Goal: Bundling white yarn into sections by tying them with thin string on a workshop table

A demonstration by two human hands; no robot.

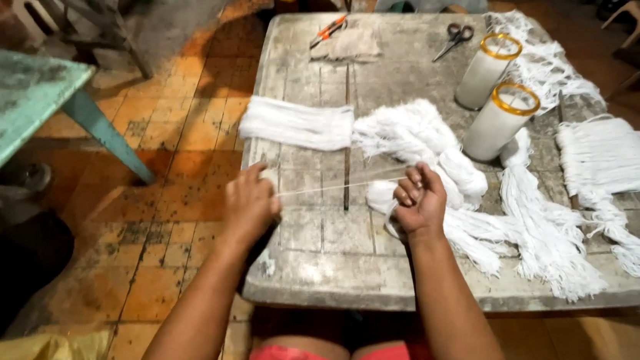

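Bare wood lies open at the lower centre of the table (327,256), from the near edge up to a taut white strand (336,187) stretched across mid-frame. A thin rod (346,143) runs up the centre. Right of centre is blocked: heaped white yarn (416,137), two upright cones (495,107), fringe bundles (611,158). A flat white bundle (296,124) bars the upper left. Scissors (453,39) and orange cutter (328,30) occupy the far edge.

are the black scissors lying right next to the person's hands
No, the scissors lie at the far end of the table, well apart from the left hand and right hand.
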